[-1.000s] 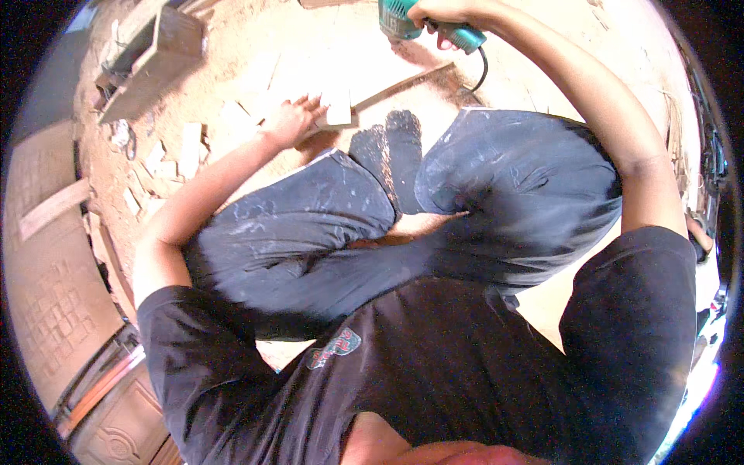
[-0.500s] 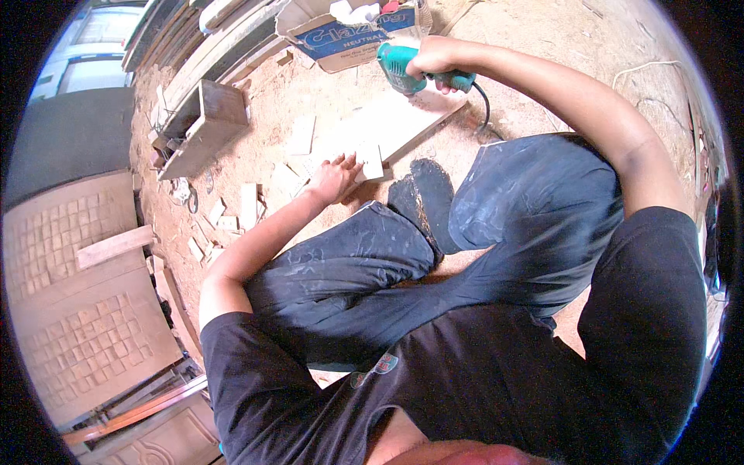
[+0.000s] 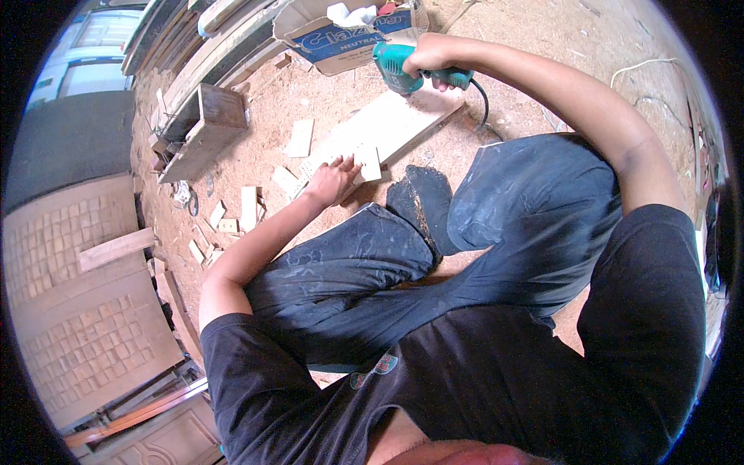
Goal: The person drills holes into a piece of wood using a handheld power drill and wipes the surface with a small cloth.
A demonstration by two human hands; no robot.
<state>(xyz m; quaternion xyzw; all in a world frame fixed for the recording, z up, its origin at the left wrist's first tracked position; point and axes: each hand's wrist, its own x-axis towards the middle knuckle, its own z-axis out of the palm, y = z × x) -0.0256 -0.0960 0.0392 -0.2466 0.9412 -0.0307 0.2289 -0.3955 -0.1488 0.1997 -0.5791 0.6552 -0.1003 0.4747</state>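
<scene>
My right hand (image 3: 434, 60) is closed round the handle of a teal corded power tool (image 3: 397, 68) that looks like a drill. Its body stands over the far end of a pale wooden board (image 3: 387, 116) on the floor; the working tip is hidden from view. At the board's near end my left hand (image 3: 332, 180) lies with fingers stretched out, next to a small flat wood piece (image 3: 370, 164). The tool's dark cord (image 3: 486, 108) curves down toward my right knee.
Wood offcuts (image 3: 248, 208) litter the dusty floor at the left. A cardboard box (image 3: 349, 43) stands beyond the tool, and a wooden box-like piece (image 3: 205, 128) with stacked planks (image 3: 232, 46) lies far left. Carved panels (image 3: 85, 341) stand nearer. My bent knees flank the work.
The tool and my right hand have shifted very slightly left. My left hand stays nearly in place on the board.
</scene>
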